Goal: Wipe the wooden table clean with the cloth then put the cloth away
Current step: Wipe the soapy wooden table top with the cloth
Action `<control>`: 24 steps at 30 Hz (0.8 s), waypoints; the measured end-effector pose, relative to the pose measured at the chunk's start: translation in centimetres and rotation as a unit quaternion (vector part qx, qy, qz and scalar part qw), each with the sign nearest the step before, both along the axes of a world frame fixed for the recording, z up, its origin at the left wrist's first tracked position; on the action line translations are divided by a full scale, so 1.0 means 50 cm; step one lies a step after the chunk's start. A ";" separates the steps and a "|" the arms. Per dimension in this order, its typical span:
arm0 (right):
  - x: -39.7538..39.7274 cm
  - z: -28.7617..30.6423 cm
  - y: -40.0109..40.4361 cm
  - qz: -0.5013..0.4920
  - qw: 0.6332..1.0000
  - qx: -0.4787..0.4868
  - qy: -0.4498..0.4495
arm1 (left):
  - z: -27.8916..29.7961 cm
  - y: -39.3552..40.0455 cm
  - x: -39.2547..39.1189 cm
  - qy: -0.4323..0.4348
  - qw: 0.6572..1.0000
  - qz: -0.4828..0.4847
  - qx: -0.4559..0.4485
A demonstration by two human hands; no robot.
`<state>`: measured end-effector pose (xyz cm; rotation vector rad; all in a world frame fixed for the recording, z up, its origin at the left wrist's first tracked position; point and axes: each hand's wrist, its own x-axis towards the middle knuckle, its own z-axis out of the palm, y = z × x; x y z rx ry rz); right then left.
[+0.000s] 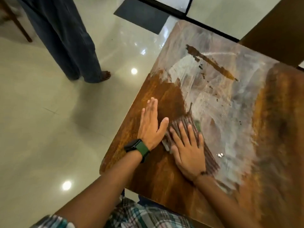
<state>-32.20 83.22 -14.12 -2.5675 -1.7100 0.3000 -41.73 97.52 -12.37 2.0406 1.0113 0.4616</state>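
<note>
The wooden table [164,99] fills the right of the view, its middle smeared with whitish streaks and a few dark specks. A dark striped cloth [209,157], blurred, lies flat on the top near the front left. My right hand [189,148] presses flat on the cloth with straight, spread fingers. Just left of the cloth, my left hand [152,124] rests flat on the bare wood, fingers straight, thumb touching the cloth's edge. A watch with a green strap sits on that wrist.
Another person's legs [74,46] in dark trousers stand on the glossy tiled floor to the left of the table. A dark mat [141,14] lies on the floor beyond. A dark wooden piece of furniture [279,27] stands at the top right corner.
</note>
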 end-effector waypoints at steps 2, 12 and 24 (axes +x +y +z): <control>-0.024 -0.003 -0.107 -0.012 1.000 -0.012 -0.005 | -0.002 -0.008 0.025 -0.003 1.000 -0.027 -0.010; 0.104 -0.005 0.117 -0.064 0.998 -0.011 -0.008 | -0.034 -0.021 0.035 0.124 0.978 -0.138 0.094; 0.011 0.001 -0.034 -0.085 0.996 0.005 0.003 | -0.038 -0.023 0.034 0.135 0.975 -0.143 0.104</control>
